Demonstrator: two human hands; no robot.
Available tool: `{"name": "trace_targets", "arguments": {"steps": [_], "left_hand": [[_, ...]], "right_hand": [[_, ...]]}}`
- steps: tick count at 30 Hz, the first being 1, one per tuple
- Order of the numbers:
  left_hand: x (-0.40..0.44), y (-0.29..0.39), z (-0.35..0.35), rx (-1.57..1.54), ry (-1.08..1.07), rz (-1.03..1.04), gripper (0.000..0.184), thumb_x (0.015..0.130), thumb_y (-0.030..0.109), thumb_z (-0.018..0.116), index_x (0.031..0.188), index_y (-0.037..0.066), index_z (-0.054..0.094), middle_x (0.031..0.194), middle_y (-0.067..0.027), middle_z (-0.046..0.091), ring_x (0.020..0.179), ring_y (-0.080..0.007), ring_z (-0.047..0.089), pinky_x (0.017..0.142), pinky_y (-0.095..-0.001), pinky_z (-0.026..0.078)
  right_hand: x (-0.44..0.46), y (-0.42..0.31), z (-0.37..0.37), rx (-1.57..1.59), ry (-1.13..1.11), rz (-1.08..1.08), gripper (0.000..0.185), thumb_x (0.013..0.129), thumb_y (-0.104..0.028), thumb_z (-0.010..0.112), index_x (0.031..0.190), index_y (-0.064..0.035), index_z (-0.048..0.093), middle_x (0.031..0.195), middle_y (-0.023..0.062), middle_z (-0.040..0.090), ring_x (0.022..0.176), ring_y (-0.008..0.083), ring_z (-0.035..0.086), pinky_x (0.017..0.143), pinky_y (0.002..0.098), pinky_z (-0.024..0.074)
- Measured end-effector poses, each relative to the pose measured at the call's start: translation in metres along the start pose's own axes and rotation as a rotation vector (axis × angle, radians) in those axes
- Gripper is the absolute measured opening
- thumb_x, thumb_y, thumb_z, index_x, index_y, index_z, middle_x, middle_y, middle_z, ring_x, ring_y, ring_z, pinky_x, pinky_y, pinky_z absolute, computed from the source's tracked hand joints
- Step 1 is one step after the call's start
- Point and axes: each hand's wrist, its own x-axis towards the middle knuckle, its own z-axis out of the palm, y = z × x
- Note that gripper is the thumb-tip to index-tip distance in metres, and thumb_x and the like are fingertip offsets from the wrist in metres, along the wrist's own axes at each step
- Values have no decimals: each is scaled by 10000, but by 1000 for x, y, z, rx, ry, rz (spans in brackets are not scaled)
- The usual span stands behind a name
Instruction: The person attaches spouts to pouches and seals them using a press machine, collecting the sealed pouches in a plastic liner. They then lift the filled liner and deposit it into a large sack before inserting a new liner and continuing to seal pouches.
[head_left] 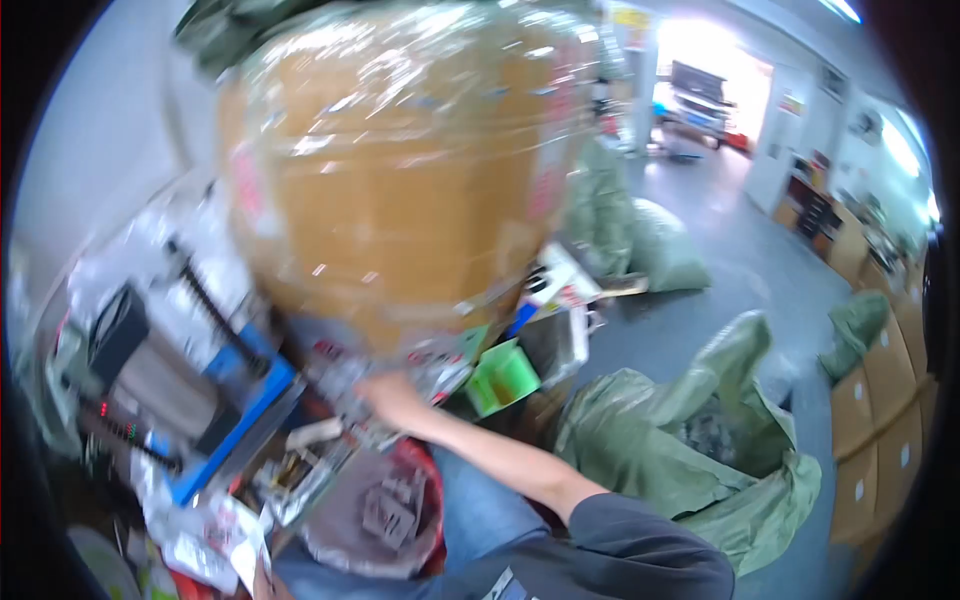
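My right arm stretches across to the left, and my right hand [392, 400] is at a heap of clear plastic bags [345, 375] with red print. Its fingers are blurred, so I cannot tell whether they grip any of the plastic. Low at the bottom edge, my left hand [268, 584] is partly cut off and closed on a white sheet [247, 556], perhaps paper. Below my right hand is a red tub [436, 490] lined with a plastic bag, with grey parts [392, 510] inside. A blue-framed machine [235, 435] with dark threaded rods stands to the left.
A large carton [400, 210] wrapped in clear film rises directly ahead. Beside it sits a bright green box [505, 378]. A green woven sack [640, 430] gapes at my right, holding grey pieces. Stacked cartons [880, 440] line the far right. A vehicle [697, 98] shows through the doorway.
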Motion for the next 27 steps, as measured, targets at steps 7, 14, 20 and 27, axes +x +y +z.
{"name": "trace_targets", "arguments": {"steps": [7,14,20,27], "left_hand": [[-57,113,22,-120,340,330,441,632,-168,533,965,48,725,929,-98,717,791,-179,670,642,-273,504],[-60,120,12,151,369,531,355,607,-91,644,902,93,718,916,-20,725,935,-229,682,748,-306,556],[-56,138,-3,-66,35,732,317,652,-6,695,961,68,710,948,-57,720,867,-218,702,714,-302,566],[-42,111,63,-519,-348,242,166,820,-13,633,966,-9,713,955,-117,725,799,-170,700,702,-247,532]], "right_hand": [[-86,-95,-63,1362,50,206,414,846,-15,661,1241,12,540,1099,40,538,994,131,537,899,284,441],[-108,-139,-66,687,312,-424,279,693,-19,763,948,9,654,939,123,642,858,281,608,818,419,477],[-89,-150,-89,785,-58,-608,281,654,-82,776,923,-42,704,895,96,678,870,258,634,838,431,510],[-76,-126,-48,932,-146,-198,267,661,-55,779,909,0,696,860,87,683,823,228,627,1012,477,390]]}}
